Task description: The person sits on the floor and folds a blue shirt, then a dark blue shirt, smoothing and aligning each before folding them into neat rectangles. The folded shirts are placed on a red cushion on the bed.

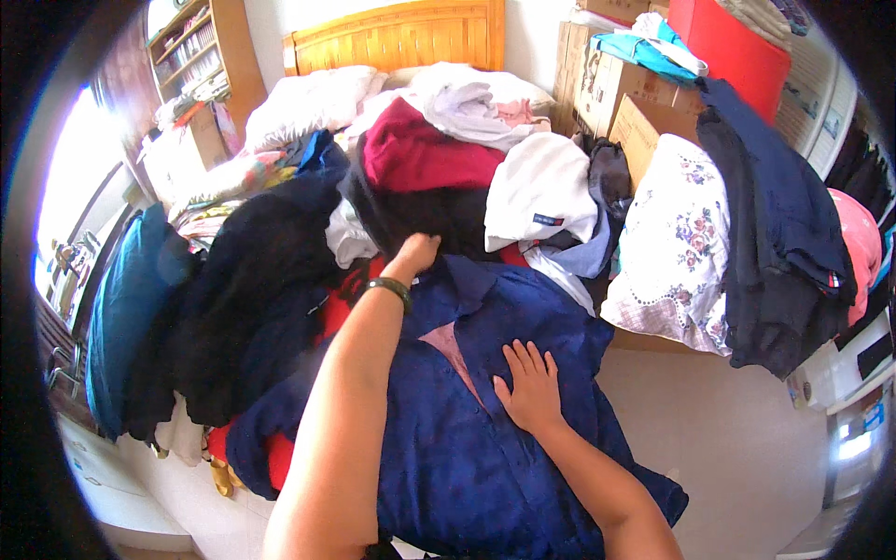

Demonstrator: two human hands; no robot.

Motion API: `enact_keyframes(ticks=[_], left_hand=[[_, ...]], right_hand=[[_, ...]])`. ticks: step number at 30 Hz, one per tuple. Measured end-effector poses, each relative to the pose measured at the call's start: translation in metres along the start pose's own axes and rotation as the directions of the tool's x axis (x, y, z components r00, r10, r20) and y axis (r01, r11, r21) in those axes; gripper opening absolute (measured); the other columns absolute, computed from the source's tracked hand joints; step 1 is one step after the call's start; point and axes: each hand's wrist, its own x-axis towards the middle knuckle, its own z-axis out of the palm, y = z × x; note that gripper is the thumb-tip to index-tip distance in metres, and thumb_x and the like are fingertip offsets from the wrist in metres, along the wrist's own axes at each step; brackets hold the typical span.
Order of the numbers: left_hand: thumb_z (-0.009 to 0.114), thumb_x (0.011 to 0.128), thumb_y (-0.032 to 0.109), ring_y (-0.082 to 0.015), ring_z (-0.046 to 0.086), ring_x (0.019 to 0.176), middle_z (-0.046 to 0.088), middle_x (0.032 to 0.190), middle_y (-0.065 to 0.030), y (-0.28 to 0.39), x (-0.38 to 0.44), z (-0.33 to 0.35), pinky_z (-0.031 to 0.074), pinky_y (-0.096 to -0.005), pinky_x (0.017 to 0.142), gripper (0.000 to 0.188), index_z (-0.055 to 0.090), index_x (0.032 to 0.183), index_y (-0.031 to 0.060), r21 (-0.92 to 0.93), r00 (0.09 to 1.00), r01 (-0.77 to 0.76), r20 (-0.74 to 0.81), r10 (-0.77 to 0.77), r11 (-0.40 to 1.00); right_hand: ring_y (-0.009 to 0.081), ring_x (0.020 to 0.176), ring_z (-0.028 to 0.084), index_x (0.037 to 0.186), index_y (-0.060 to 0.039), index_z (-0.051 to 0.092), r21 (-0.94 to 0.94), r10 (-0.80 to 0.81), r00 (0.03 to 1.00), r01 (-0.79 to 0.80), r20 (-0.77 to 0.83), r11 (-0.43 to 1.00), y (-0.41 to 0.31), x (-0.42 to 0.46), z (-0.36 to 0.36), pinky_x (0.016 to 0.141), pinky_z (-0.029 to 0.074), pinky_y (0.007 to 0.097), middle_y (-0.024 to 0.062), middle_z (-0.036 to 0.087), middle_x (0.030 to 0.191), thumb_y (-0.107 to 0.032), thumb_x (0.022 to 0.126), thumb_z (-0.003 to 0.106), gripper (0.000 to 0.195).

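A navy blue collared shirt (pixel 448 434) lies spread front side up over the near end of the bed, its collar away from me and its neck opening parted. My left hand (pixel 420 253), with a dark bangle on the wrist, is at the collar's far edge, fingers curled; whether they pinch cloth cannot be told. My right hand (pixel 530 388) rests flat on the shirt's right front with fingers spread. Just beyond the collar lie black clothing (pixel 434 217) and a dark red garment (pixel 427 150). A white garment (pixel 542 189) with a small dark label lies behind the shirt at right.
Black clothes (pixel 259 280) and a teal garment (pixel 133 315) are heaped at left. On the right stand a floral pillow (pixel 675 245), dark trousers (pixel 777 224) and cardboard boxes (pixel 609 84). White pillows (pixel 308 101) lie by the wooden headboard (pixel 399 35). Pale floor (pixel 721 434) shows at right.
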Motion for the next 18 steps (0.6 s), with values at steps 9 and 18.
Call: enact_keyframes(ticks=[9,18], left_hand=[[0.037,0.099,0.046,-0.0388,0.055,0.116,0.061,0.118,-0.0265,-0.006,-0.008,-0.006,0.042,-0.0443,0.101,0.058,0.066,0.111,-0.0028,-0.115,0.974,0.206,0.123,-0.191,0.972],[0.057,0.081,0.070,-0.0328,0.056,0.118,0.060,0.126,-0.0213,-0.002,-0.070,-0.081,0.040,-0.0349,0.103,0.078,0.061,0.127,0.0064,-0.345,0.837,0.402,0.514,-0.188,0.848]], right_hand=[[0.0320,0.137,0.036,0.138,-0.0076,0.047,-0.004,-0.010,1.000,0.010,-0.005,1.000,0.001,0.002,0.004,0.113,0.021,0.0514,0.0134,0.043,0.146,-0.039,0.091,0.053,0.057],[0.0341,0.133,0.041,0.134,-0.0055,0.051,0.031,-0.030,0.997,0.033,-0.077,0.999,-0.002,0.002,0.000,0.112,0.024,0.0523,0.0155,0.049,0.141,-0.034,0.089,0.058,0.054]])
